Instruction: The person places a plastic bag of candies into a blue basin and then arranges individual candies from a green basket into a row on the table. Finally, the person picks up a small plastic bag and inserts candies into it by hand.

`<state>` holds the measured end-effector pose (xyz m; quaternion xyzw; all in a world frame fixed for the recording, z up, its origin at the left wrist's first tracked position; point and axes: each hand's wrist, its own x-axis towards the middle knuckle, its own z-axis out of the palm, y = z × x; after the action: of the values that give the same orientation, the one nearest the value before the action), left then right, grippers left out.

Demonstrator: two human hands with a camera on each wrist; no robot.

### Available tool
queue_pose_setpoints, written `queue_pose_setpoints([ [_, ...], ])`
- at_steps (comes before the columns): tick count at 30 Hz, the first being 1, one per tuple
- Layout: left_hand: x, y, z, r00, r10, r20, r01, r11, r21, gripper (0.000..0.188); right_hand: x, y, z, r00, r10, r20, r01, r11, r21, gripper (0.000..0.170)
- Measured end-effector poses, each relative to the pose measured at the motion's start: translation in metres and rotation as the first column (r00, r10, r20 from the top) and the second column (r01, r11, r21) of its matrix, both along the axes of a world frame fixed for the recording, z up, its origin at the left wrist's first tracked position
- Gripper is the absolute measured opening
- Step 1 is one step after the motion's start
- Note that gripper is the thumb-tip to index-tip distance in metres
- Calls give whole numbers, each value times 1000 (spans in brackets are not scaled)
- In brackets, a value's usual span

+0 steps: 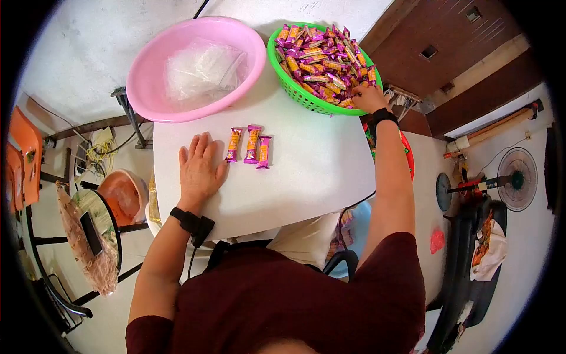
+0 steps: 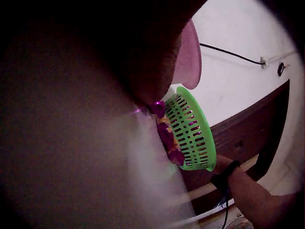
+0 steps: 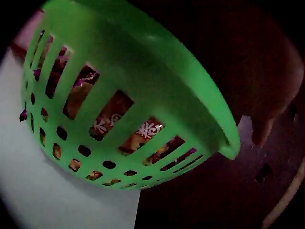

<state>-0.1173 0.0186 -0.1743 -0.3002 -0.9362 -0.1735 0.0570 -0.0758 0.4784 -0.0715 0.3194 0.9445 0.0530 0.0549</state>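
My left hand (image 1: 201, 168) lies flat on the white table (image 1: 306, 177), fingers spread. Just right of it, three snack bars (image 1: 252, 144) in purple and yellow wrappers stand side by side in a short row. At the back right is a green plastic basket (image 1: 295, 91) heaped with many such bars (image 1: 330, 65). My right hand (image 1: 369, 99) reaches over the basket's near right rim, its fingertips among the bars; I cannot tell whether they pinch one. The right wrist view shows the basket's slotted side (image 3: 109, 114) close up, wrappers visible through the slots.
A pink basin (image 1: 141, 97) with clear plastic bags (image 1: 203, 68) stands at the back left. A red-rimmed container (image 1: 408, 156) shows beyond the table's right edge. Left of the table are a stool (image 1: 109, 218) and an orange tub (image 1: 127, 194). A fan (image 1: 517, 179) stands far right.
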Motion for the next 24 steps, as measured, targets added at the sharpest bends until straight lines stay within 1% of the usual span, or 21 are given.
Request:
queue_pose_setpoints([
  [3, -1, 0, -2, 1000, -4, -17, 4, 1000, 14, 56, -3, 1, -4, 1000, -12, -11, 12, 1000, 23, 36],
  [6, -1, -2, -5, 999, -14, -34, 16, 999, 39, 54, 9, -9, -2, 979, 9, -202, 8, 997, 79, 38],
  [7, -2, -2, -7, 999, -19, -49, 22, 998, 53, 53, 14, -10, -6, 927, 95, -364, -75, 995, 68, 38],
  [8, -2, -2, -9, 998, -24, -63, 28, 997, 68, 53, 22, -11, -10, 840, 172, -515, -158, 985, 71, 38],
  [9, -2, -2, -8, 998, -23, -66, 28, 997, 70, 52, 29, -14, -13, 721, 238, -651, -239, 967, 89, 38],
  [10, -1, -1, -7, 997, -22, -70, 27, 997, 73, 52, 39, -42, -1, 658, 265, -705, -264, 958, 113, 39],
  [13, 0, -1, -3, 998, -16, -67, 21, 997, 75, 52, 61, -107, 10, 503, 429, -751, -426, 878, 216, 43],
  [15, 1, -1, -1, 999, -15, -52, 18, 998, 57, 51, 76, -148, 0, 467, 464, -753, -551, 819, 163, 45],
  [17, 1, 1, 1, 999, -8, -38, 9, 1000, 30, 51, 84, -176, -29, 505, 470, -724, -615, 784, 80, 47],
  [19, -1, 1, -2, 999, -6, -36, 7, 999, 33, 51, 88, -201, -50, 624, 443, -643, -653, 748, -119, 45],
  [22, -2, 0, -5, 999, -7, -34, 8, 999, 32, 52, 87, -227, -69, 759, 460, -460, -627, 709, -325, 41],
  [24, -1, 0, -4, 1000, -10, -26, 11, 1000, 28, 52, 92, -231, -65, 682, 529, -505, -709, 647, -280, 38],
])
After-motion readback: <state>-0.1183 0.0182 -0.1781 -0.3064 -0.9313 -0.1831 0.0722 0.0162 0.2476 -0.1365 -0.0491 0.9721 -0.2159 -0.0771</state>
